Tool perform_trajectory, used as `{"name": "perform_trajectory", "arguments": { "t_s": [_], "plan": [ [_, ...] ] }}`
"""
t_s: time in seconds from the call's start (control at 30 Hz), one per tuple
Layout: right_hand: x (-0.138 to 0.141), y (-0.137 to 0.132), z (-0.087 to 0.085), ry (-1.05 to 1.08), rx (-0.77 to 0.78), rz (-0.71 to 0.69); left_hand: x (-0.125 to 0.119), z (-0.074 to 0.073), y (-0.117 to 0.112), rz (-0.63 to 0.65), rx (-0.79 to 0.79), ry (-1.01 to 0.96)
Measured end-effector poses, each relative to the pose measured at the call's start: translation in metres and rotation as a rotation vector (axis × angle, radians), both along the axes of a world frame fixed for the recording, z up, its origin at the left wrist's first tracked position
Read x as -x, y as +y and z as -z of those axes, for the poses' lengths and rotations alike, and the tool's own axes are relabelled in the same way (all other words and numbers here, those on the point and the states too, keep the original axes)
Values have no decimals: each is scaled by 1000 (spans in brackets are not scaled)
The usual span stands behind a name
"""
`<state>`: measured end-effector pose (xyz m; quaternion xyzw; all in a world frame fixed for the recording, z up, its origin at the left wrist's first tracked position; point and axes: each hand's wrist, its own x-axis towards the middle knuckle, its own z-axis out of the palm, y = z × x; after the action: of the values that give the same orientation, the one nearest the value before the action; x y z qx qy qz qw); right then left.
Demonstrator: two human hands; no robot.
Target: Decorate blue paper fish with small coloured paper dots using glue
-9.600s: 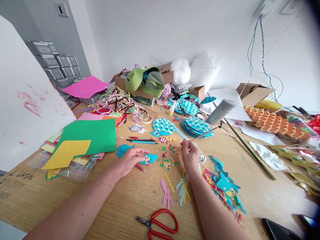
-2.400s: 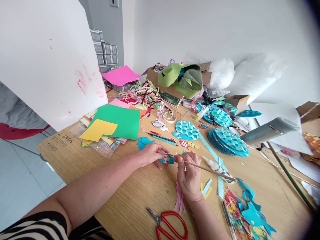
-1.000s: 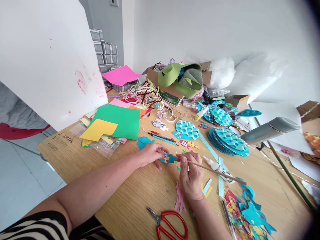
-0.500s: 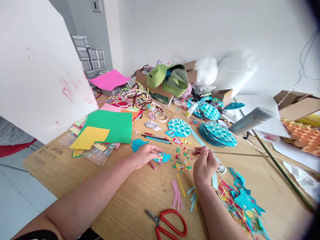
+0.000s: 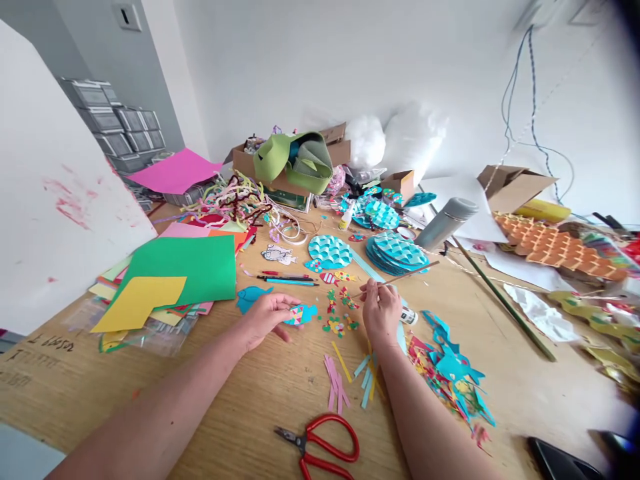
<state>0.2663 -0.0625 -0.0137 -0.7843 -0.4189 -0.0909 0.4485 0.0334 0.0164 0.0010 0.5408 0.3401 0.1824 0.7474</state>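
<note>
Between thumb and fingers, my left hand [image 5: 270,319] pinches a small blue paper fish [image 5: 303,314] with a patch of coloured triangles. My right hand [image 5: 382,308] is closed on a thin brown stick [image 5: 413,272], whose near tip points at small paper pieces [image 5: 345,298] in red, green and yellow. A plain blue paper fish [image 5: 251,298] lies behind my left hand. Just beyond the pieces are a striped paper fish [image 5: 330,278] and a round fish with curled light-blue scales [image 5: 330,252]. A small white bottle [image 5: 409,315] lies beside my right wrist.
Red-handled scissors [image 5: 330,440] lie at the front, near pink paper strips [image 5: 334,385]. Blue and coloured scraps [image 5: 457,363] spread to the right. Coloured paper sheets [image 5: 185,267] are stacked at left. A grey cylinder [image 5: 447,222] leans beside stacked blue discs [image 5: 395,252].
The view has swung to the right. My right hand has turned, and the stick now slants up to the right instead of lying nearly level. My left hand still holds the fish.
</note>
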Motion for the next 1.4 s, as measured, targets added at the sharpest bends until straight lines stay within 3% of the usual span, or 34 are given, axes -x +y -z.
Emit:
{"name": "perform_trajectory", "arguments": {
  "t_s": [0.3,0.6,0.8,1.1,1.4],
  "plan": [
    [2,-1,1,25,-45,-58,-2,-5,0,-105,162,-69],
    [4,-1,3,-3,-60,-69,-2,-1,-2,-161,94,-60],
    [4,-2,3,-18,-70,-80,-4,-7,-3,-223,102,-20],
    [3,-3,2,91,-85,-40,-4,-7,-1,-233,123,-17],
    [8,-3,2,179,-115,-230,-4,-2,0,-239,119,-50]
  ]
}}
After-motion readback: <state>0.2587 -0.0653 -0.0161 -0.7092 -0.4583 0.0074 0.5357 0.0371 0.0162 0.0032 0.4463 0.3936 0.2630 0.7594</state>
